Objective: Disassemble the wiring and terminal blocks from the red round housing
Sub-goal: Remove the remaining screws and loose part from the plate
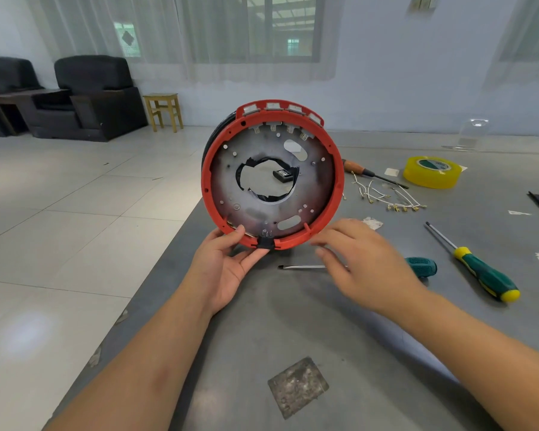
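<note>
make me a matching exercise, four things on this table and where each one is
Things:
1. tape roll
2. white wires
3. red housing
4. green screwdriver

Places:
A. stood on edge, left hand at its lower rim
B. far right, lying flat
C. lying right of the right hand
D. loose on the table between housing and tape roll

Pairs: 1-B, 2-D, 3-A, 4-C

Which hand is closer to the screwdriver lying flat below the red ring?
Right. The right hand hovers directly over that screwdriver; the left hand holds the red ring off to its left.
</note>
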Motion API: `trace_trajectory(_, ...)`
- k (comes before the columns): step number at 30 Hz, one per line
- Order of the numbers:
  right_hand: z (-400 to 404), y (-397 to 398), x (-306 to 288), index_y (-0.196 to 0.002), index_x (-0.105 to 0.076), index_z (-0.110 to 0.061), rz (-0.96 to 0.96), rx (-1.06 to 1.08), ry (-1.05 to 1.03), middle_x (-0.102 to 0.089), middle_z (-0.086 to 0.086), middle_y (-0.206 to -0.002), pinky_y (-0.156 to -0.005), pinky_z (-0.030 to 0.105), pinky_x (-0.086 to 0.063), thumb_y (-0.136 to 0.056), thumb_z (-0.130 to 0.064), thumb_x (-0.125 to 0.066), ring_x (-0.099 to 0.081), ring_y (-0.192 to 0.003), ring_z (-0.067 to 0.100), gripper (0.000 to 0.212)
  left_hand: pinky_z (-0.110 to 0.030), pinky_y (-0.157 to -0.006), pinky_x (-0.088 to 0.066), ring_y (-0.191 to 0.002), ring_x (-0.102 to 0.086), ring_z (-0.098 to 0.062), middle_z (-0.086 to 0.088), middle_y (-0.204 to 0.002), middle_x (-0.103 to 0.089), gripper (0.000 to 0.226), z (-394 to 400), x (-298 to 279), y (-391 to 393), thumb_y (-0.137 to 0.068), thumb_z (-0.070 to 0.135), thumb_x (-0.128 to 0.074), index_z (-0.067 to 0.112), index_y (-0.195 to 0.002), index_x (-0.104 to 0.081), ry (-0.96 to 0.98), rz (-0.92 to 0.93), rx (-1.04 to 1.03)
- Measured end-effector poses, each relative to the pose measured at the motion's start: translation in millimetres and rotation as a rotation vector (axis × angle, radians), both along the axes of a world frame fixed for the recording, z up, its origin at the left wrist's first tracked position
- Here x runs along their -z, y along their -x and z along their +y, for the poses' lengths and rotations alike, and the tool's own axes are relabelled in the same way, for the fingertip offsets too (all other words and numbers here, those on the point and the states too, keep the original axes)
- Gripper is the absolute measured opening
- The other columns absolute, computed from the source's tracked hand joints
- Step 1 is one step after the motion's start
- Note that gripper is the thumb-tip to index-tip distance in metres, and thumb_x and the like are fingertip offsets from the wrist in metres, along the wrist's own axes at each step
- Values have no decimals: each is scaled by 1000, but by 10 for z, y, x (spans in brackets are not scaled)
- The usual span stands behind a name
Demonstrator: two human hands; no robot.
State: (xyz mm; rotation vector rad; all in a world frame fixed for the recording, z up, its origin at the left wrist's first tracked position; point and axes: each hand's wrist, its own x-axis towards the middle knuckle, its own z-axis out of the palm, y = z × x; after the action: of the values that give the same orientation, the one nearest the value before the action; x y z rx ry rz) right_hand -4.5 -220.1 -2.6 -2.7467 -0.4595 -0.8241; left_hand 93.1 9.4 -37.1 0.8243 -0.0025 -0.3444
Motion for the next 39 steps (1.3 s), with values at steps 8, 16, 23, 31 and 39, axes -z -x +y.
trace_trajectory(8,762,-616,-298,-125,-69,-18,326,-109,-37,-65,5,-119,-98,43,-48,-95,-7,-48,-59,-115,27,39,-49,-89,-63,-102,-70,-35,-21,-113,-68,55,17,13,0,-80,-1,-66,8,-133,-58,18,-64,79)
trace_trajectory(16,972,-798,-261,-110,-72,-42,346,55,-11,-70,-3,-116,-86,41,-54,-93,-25,-51,-63,-106,30,32,-44,-81,-63,-94,-74,-33,-16,-105,-71,47,11,16,-2,-77,-4,-62,4,-124,-64,63,-61,109)
trace_trajectory(23,980,-875,-270,-107,-72,-43,376,114,-19,-69,2,-108,-78,37,-53,-91,-27,-58,-63,-99,33,27,-53,-90,-61,-101,-72,-39,-18,-109,-72,46,24,28,-9,-78,-6,-58,3,-123,-64,90,-49,134)
trace_trajectory(31,910,-979,-446,-108,-67,-37,285,-21,380,-62,4,-99,-65,35,-35,-94,-32,-54,-56,-86,29,19,-63,-96,-57,-123,-63,-54,-29,-145,-58,66,13,1,10,-80,-5,-49,-1,-146,-50,70,5,136)
trace_trajectory(39,940,-1097,-435,-106,-61,-27,289,-99,571,-60,5,-93,-61,35,-35,-99,-32,-47,-41,-71,26,16,-65,-96,-56,-120,-65,-55,-31,-146,-55,47,19,2,19,-86,-5,-45,1,-130,-62,132,29,141)
